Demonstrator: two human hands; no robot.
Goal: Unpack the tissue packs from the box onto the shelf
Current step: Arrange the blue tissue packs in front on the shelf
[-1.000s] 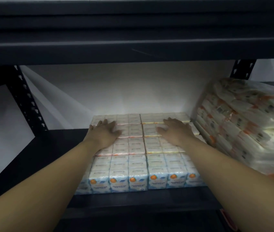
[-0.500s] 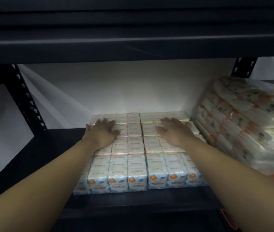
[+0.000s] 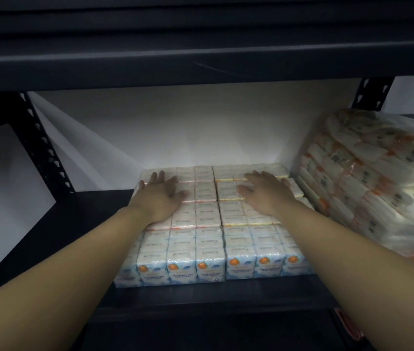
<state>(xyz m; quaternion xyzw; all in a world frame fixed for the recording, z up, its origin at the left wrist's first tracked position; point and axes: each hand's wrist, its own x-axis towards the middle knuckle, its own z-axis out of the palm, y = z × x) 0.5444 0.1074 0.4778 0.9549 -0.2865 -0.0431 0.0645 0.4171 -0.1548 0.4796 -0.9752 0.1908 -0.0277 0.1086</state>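
Note:
A block of small white-and-blue tissue packs (image 3: 211, 239) with orange dots on their fronts lies on the dark metal shelf (image 3: 200, 292), packed in tight rows back to the white wall. My left hand (image 3: 161, 196) rests flat on top of the left rear packs, fingers spread. My right hand (image 3: 266, 193) lies flat on the right rear packs, palm down. Neither hand grips anything. The box is out of view.
A large plastic-wrapped bundle of tissue packs (image 3: 375, 186) leans at the right end of the shelf, close to the block. The upper shelf board (image 3: 200, 59) hangs low overhead. A perforated upright (image 3: 43, 145) stands at the left, with bare shelf beside it.
Both hands have slid slightly farther back over the tops of the packs. The view has shifted a little; the packs have not visibly moved.

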